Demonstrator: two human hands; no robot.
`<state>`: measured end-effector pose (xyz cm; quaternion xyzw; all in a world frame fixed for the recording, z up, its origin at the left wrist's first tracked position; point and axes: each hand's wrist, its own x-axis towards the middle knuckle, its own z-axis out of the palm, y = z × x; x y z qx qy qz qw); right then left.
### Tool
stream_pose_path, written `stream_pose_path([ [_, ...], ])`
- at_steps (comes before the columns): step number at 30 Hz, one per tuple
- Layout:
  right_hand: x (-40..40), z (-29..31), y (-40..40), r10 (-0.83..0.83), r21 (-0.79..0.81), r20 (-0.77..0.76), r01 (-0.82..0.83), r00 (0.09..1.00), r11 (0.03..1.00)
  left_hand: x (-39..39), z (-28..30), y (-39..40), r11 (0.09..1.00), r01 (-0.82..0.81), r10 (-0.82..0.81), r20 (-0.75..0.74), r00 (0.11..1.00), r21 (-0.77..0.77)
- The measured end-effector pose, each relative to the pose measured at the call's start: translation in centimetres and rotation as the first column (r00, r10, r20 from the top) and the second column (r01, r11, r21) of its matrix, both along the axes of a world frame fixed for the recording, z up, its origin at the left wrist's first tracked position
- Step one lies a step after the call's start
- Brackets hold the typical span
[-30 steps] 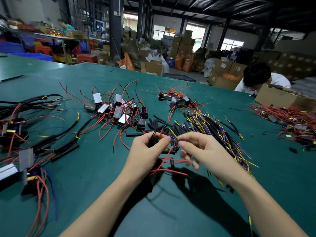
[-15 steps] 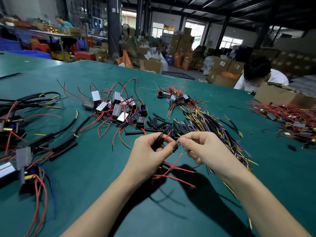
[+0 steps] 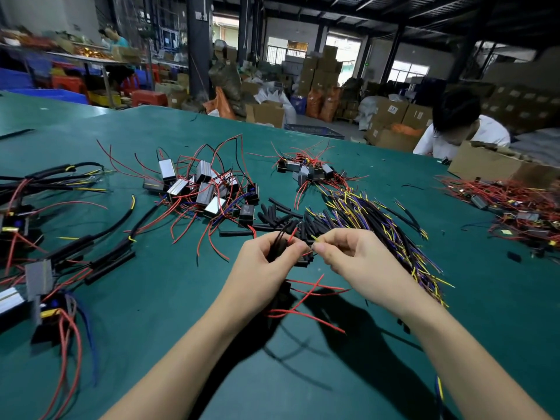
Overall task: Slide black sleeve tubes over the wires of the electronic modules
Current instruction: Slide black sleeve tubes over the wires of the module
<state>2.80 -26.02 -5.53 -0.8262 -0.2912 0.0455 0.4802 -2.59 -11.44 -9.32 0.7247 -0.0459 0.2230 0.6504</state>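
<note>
- Here the left hand (image 3: 266,262) is curled round a black sleeve tube (image 3: 280,247) together with thin black and red wire ends that stick up above its fingers
- The right hand (image 3: 348,256) pinches a yellow-tipped wire (image 3: 315,238) between thumb and forefinger, just beside the left hand's fingertips
- The two hands nearly touch above the green table (image 3: 151,298); the tube's open end seems to face right, toward the pinched wire, though its mouth is too small to make out
- The tube's long axis looks steeply tilted, the wire tip lying more crosswise, so I judge the tip needs lining up before it can enter
- Red wires (image 3: 306,298) trail down from the left hand to the table
- Loose sleeve tubes (image 3: 272,213) lie just beyond the hands, modules (image 3: 206,192) further back left
</note>
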Motion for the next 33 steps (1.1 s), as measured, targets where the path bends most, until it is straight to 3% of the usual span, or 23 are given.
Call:
stream_pose_path([
  [2,0.0,0.2,-0.1,-0.02,0.116,-0.075,0.029,0.997,0.993,0.1,0.0,0.0,1.0,0.002,-0.002,0.002,1.0,-0.014],
  [5,0.1,0.7,-0.3,-0.024,0.29,-0.225,0.09,0.974,0.953,0.3,-0.3,-0.1,0.988,0.029,-0.033,-0.022,0.999,-0.155],
  [7,0.2,1.1,-0.4,-0.014,0.328,-0.221,0.088,0.975,0.941,0.3,-0.5,-0.2,0.99,0.021,-0.024,-0.023,0.999,-0.137],
  [14,-0.3,1.5,-0.1,-0.033,0.245,0.027,0.025,0.999,0.969,-0.2,0.0,-1.0,0.993,-0.068,0.061,0.071,0.996,0.096],
  [27,-0.6,1.6,-0.3,0.026,0.185,0.034,-0.032,0.999,0.982,-0.6,0.9,-1.3,0.993,-0.099,0.104,0.083,0.991,-0.064],
  [33,-0.6,1.5,-0.2,0.034,0.176,0.056,-0.043,0.998,0.983,-0.8,1.0,-1.4,0.99,-0.13,0.134,0.078,0.988,-0.057],
])
